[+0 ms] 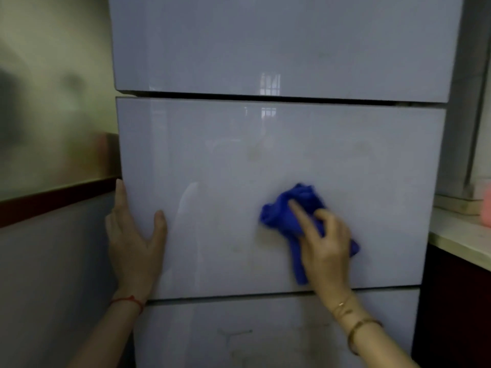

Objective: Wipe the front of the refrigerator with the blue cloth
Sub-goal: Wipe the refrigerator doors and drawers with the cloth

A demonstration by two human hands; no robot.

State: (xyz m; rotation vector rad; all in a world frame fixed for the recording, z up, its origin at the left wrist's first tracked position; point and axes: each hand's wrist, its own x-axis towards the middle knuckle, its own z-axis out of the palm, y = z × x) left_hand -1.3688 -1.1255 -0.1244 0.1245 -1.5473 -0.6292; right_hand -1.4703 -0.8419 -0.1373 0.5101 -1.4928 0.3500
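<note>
A glossy pale grey refrigerator [265, 155] fills the view, its front split into three stacked door panels. My right hand [324, 248] presses a crumpled blue cloth [288, 208] against the lower right part of the middle panel, forefinger stretched over the cloth. A tail of the cloth hangs down below the hand. My left hand [132, 235] grips the left edge of the same panel, thumb on the front face and fingers wrapped around the side. Faint yellowish smudges show on the panel near the cloth.
A wall [53, 128] with a dark red strip [53, 200] runs along the left, close to the refrigerator's side. At the right stands a light countertop [462, 235] over a dark cabinet [451, 301], with a pink object [486, 203] at the frame's edge.
</note>
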